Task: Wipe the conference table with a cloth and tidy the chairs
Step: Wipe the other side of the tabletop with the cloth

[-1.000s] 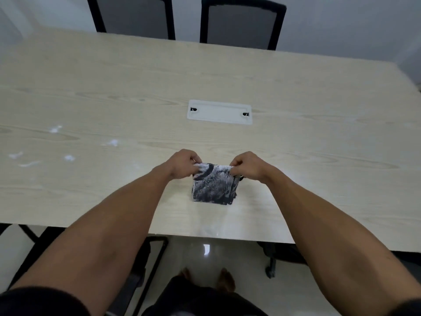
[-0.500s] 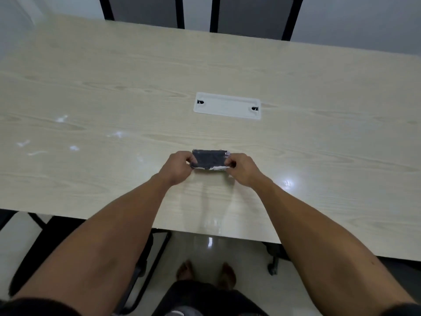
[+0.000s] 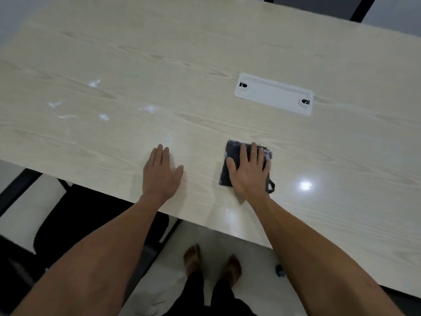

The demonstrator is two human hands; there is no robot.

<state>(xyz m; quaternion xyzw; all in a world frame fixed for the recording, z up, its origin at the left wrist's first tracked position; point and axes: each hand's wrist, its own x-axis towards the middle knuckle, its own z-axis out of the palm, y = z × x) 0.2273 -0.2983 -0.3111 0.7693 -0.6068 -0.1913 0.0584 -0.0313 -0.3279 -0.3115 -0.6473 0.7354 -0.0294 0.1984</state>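
Left hand released, flat on table; right hand flat, hiding most of cloth

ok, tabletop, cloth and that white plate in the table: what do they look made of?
Tabletop: probably wood-grain laminate, pale and semi-gloss; printed-looking grain and sharp light reflections.
Cloth: dark folded fabric, soft and matte; the exact weave is too blurred to tell. The right hand presses flat on it.
Cable cover plate: likely moulded plastic, matte white, with two dark notches.
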